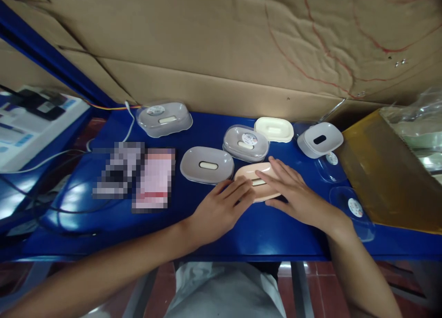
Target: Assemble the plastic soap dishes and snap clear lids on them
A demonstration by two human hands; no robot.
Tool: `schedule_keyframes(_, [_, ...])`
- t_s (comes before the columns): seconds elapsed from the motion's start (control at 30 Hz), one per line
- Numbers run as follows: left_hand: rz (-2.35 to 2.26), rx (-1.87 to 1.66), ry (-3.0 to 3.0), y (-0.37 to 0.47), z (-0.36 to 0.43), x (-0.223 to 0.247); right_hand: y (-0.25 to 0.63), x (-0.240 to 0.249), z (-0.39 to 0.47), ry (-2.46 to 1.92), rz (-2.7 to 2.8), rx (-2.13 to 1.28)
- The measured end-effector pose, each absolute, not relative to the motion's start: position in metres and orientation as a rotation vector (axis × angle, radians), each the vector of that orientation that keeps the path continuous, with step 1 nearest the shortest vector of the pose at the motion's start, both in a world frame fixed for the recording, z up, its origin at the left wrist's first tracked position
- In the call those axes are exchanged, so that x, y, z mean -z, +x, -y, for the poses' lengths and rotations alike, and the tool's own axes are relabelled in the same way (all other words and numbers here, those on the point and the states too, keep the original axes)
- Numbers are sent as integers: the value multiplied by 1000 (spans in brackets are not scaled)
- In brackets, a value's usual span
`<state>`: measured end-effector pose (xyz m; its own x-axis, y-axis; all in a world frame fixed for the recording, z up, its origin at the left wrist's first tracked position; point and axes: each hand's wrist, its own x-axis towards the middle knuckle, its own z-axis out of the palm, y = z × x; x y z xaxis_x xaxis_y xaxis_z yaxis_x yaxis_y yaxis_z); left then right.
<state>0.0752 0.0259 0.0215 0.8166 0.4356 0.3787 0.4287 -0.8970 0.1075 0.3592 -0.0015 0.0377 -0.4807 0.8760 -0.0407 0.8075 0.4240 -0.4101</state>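
Observation:
A peach oval soap dish (pixel 259 192) with a pale strip along its middle lies on the blue table in front of me. My left hand (pixel 223 207) grips its left end, fingers bent over the rim. From the right, my right hand (pixel 293 189) holds the other end, with the thumb at the near edge and fingers across the top; both hands hide parts of the dish. Just left sits a grey soap dish (pixel 207 166) with a cream strip in its slot. Behind is another grey dish (pixel 246 145) under a clear, labelled cover, beside a cream tray (pixel 274 129).
A covered grey dish (pixel 165 120) stands at the back left, near two pixelated flat objects, one pink (pixel 154 179). At right are a grey dish with an open slot (pixel 321 139), clear covers (pixel 352 212) and a cardboard box (pixel 390 175). Cables (pixel 62 209) lie left.

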Motion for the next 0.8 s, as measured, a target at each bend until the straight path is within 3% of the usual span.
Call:
schedule_keyframes(0.2, [-701, -602, 2992, 75, -27, -23, 360, -47, -1, -1404, 2448, -482])
schedule_keyframes(0.37, [-720, -557, 3023, 73, -26, -27, 371, -41, -28, -1552, 2120, -208])
schedule_keyframes(0.57, [-878, -575, 3024, 69, -33, -28, 378, -4, -63, -1758, 2189, -68])
schedule_keyframes(0.8, [-904, -606, 2991, 64, -45, -29, 385, -19, -47, -1750, 2206, -16])
